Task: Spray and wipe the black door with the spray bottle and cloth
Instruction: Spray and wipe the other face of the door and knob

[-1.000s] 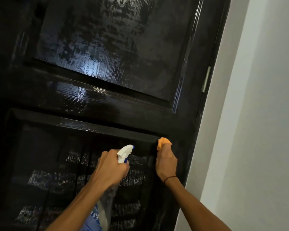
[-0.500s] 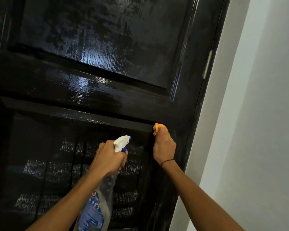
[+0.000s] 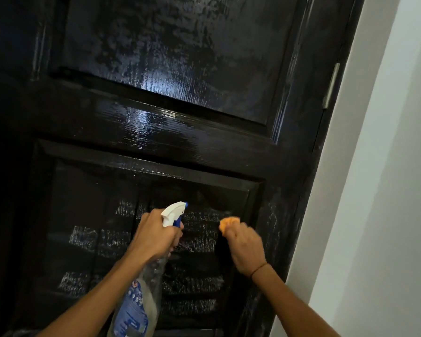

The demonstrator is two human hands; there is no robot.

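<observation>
Black door point(image 3: 170, 132) (wet sheen), white wall point(image 3: 387, 190) rt.

A: What did the head cam show?
B: Black door point(image 3: 180, 132) filled most of it, glossy, 2 recessed panels, white spray streaks on the lower one. Grey wall point(image 3: 387, 190) to the rt.
A: Hands?
B: L hand point(image 3: 156, 237) gripped the spray bottle point(image 3: 141, 300) at the neck, white nozzle w/ blue tip aimed at the lower panel. R hand point(image 3: 247, 249) held the orange cloth point(image 3: 229, 223) bunched vs. that panel, near its rt edge. Thin band on the rt wrist.
</observation>
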